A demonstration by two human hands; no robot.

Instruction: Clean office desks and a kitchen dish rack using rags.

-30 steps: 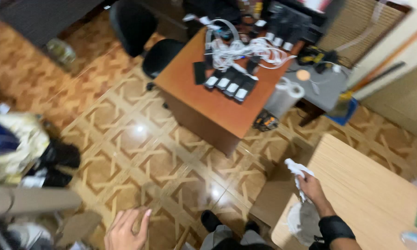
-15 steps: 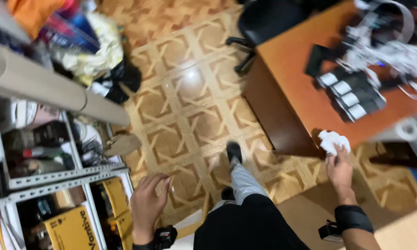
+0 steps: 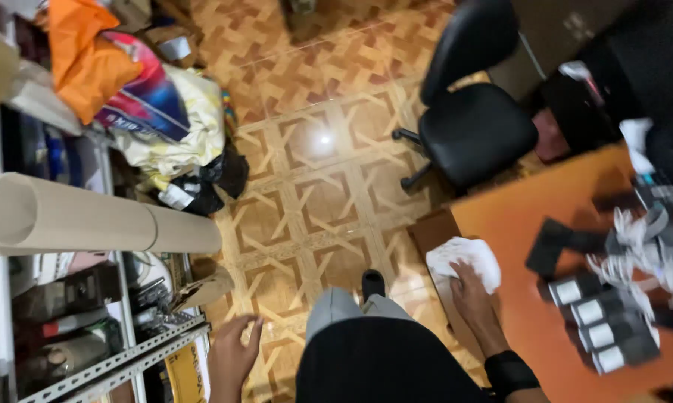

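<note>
The left hand (image 3: 233, 357) hangs empty, fingers loosely spread, just right of the metal shelf (image 3: 120, 362). Further right, the right hand (image 3: 467, 287) presses a white cloth (image 3: 465, 257) flat under its fingers on the orange desk (image 3: 534, 328) corner (a wipe seemingly just starting); the surface beyond, toward the black boxes (image 3: 601, 328), looks untouched.

One view only, from a camera worn on the head, looking steeply down past the person's own legs to the patterned floor (image 3: 306, 186). It sits close above the hands (image 3: 471, 287). The orange table (image 3: 515, 224) lies at 3 o'clock, the metal shelf (image 3: 120, 358) at 9 o'clock, the black chair (image 3: 474, 127) at 1 o'clock.
</note>
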